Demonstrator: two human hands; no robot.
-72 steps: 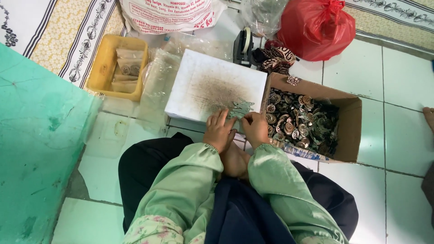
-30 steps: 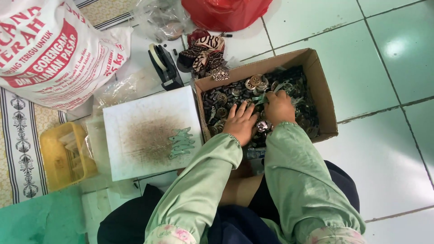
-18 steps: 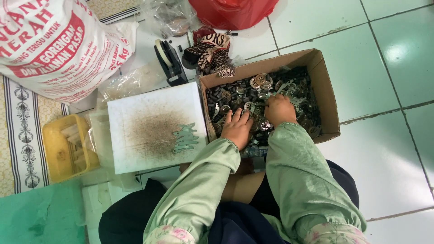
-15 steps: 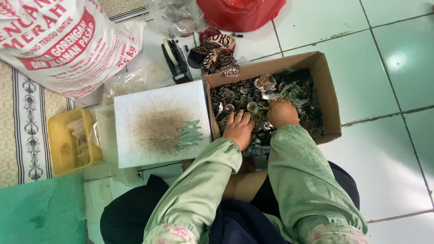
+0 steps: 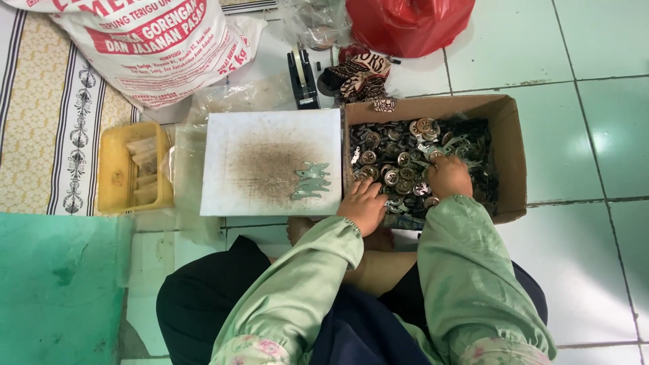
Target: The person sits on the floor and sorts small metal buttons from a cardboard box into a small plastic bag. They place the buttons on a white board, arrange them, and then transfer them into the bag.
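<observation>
Both hands dig in cardboard box (image 5: 510,145) of small metal pieces (image 5: 399,159), left hand (image 5: 364,205) spread flat, right hand (image 5: 449,177) curled, grip unclear, beside white board (image 5: 270,162).

A white board (image 5: 270,162) with a brown-stained middle lies just left of the hands, with a few pale green cut-out pieces (image 5: 309,181) on its near-right part. Farther left sits a yellow plastic tray (image 5: 111,169) holding small packets. Beyond the hands stand a black tape dispenser (image 5: 302,78), a patterned cloth bundle (image 5: 358,71), a red plastic bag (image 5: 405,23) and a large printed white sack (image 5: 149,47). A green surface (image 5: 57,290) lies at the near left.
</observation>
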